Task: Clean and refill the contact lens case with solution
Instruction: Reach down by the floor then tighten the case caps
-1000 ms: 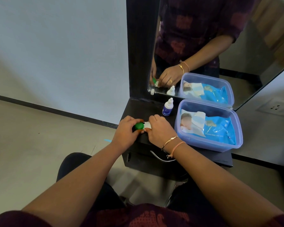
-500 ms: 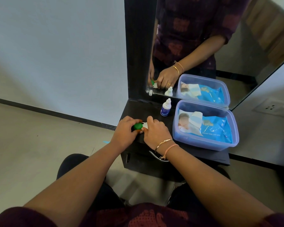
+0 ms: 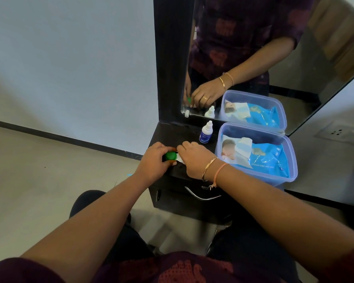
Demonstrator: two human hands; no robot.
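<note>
The contact lens case, white with a green cap on its left well, rests on the black dresser top near its front left edge. My left hand grips the green cap between thumb and fingers. My right hand covers and holds the case's right half, which is hidden under it. A small white solution bottle with a blue label and white cap stands upright behind my right hand, close to the mirror.
A translucent blue plastic box holding a blue wet-wipes pack fills the right side of the dresser top. A mirror stands behind. Below the top is a drawer with a curved metal handle. A wall socket sits at the right.
Both hands stay on the case with only slight finger shifts; the view has drifted a little. The bottle and box have not moved.
</note>
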